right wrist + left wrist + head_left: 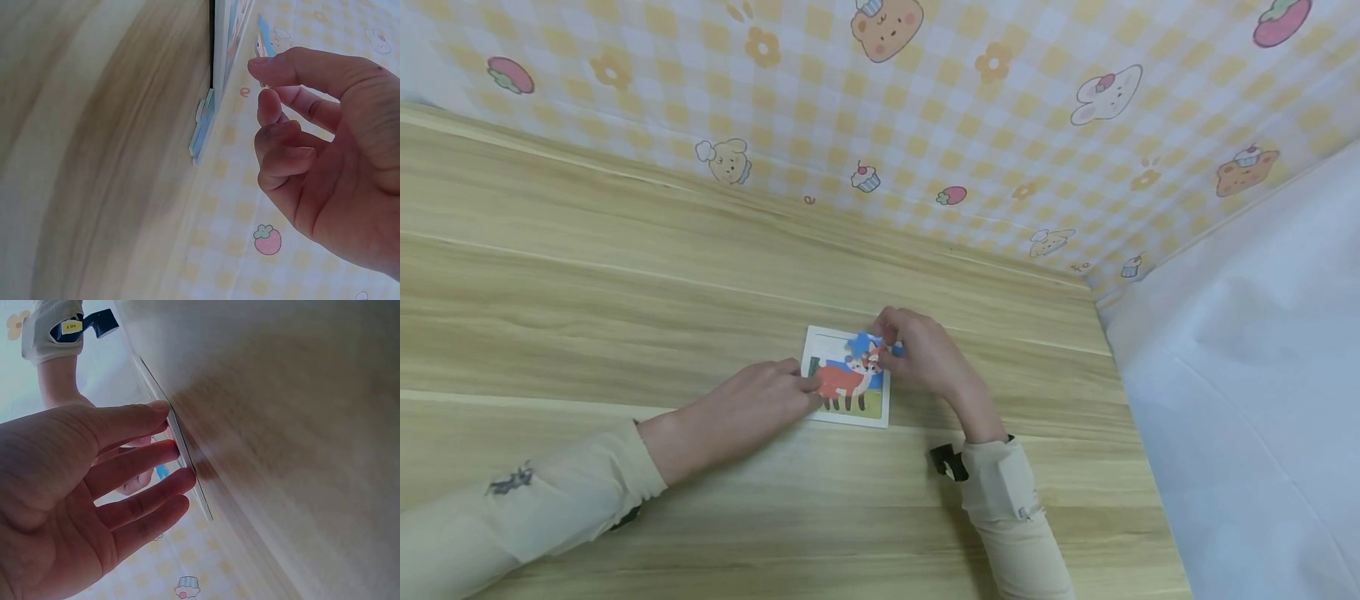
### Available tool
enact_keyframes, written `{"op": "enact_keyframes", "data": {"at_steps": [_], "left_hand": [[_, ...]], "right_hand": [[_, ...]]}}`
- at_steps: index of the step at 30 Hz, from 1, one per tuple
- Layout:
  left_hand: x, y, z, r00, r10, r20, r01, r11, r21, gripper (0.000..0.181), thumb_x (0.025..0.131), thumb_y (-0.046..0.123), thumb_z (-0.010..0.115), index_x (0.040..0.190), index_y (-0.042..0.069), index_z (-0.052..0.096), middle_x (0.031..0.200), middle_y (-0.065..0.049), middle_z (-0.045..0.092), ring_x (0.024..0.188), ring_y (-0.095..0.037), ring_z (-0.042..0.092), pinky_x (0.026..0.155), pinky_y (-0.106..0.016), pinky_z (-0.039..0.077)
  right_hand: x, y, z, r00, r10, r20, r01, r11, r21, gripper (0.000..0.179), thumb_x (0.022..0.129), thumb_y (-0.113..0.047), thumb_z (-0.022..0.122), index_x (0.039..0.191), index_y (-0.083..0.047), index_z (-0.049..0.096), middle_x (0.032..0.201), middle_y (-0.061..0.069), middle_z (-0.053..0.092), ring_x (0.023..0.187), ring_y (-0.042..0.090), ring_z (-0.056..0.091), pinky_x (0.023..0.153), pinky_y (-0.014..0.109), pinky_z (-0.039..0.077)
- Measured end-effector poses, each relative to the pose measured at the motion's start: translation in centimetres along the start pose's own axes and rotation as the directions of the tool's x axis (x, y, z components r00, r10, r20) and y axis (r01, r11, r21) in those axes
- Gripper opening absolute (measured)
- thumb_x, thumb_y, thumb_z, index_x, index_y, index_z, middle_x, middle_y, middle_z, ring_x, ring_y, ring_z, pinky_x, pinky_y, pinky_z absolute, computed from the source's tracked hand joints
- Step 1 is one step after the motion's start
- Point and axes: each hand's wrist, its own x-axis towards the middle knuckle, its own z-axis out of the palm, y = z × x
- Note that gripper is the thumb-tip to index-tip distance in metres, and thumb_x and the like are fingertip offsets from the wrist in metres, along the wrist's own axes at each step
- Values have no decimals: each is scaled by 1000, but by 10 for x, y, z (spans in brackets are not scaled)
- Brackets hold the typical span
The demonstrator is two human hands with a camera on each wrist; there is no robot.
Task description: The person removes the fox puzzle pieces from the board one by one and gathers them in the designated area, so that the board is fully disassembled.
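On a wood-grain tabletop (625, 333) sits one fox jigsaw board (829, 343), with two hands working at it. Two pieces can be picked out apart from the picture: one blue-edged jigsaw piece (265, 36) in the fingers, and a second blue piece (202, 132) lying on the wood right beside the board's right edge. The right hand (922, 350) has the first one pinched between thumb and fingertip over the board's upper right, other fingers curled inward, forearm coming up from below and the hand bent left. Can't really tell if that piece is touching the board. The left hand (760, 396) reaches in from the lower left, fingers pretty straight and spread apart, tips resting against the board's left edge, not clamped on anything. Two cream sleeves (576, 492), plus one checked cloth (820, 100) behind, with three strawberries (951, 196) showing from above.
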Motion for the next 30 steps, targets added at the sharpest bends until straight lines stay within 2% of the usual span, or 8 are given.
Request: {"op": "enact_keyframes", "data": {"at_steps": [9,15,22,30], "left_hand": [[0,0,0,1000,6,-9,-6,1000,7,33,69,3,80,101,5,69,103,-9,67,70,-17,49,59,-24,45],[0,1,1,1000,10,-21,-9,1000,29,32,69,2,79,99,4,69,102,-9,67,69,-17,49,59,-25,45],[0,2,0,1000,-1,-5,1,999,36,35,68,5,81,101,4,69,102,-9,67,69,-17,49,59,-25,45],[0,2,0,1000,3,-7,-3,999,33,35,68,6,81,101,4,69,101,-9,67,70,-17,50,61,-25,46]], "right_hand": [[-3,6,-4,1000,-2,-3,2,1000,13,20,78,-4,68,96,-9,61,81,-1,58,73,16,53,65,28,45],[-7,11,-10,1000,19,0,-19,1000,21,21,77,-3,69,96,-9,61,82,1,59,71,17,55,63,29,46],[-9,17,-14,999,49,17,-50,998,29,21,77,-2,67,95,-10,60,81,1,60,62,15,51,58,28,45],[-12,23,-19,996,84,43,-84,996,14,23,77,-1,68,97,-9,60,82,1,60,63,15,52,58,28,45]]}}
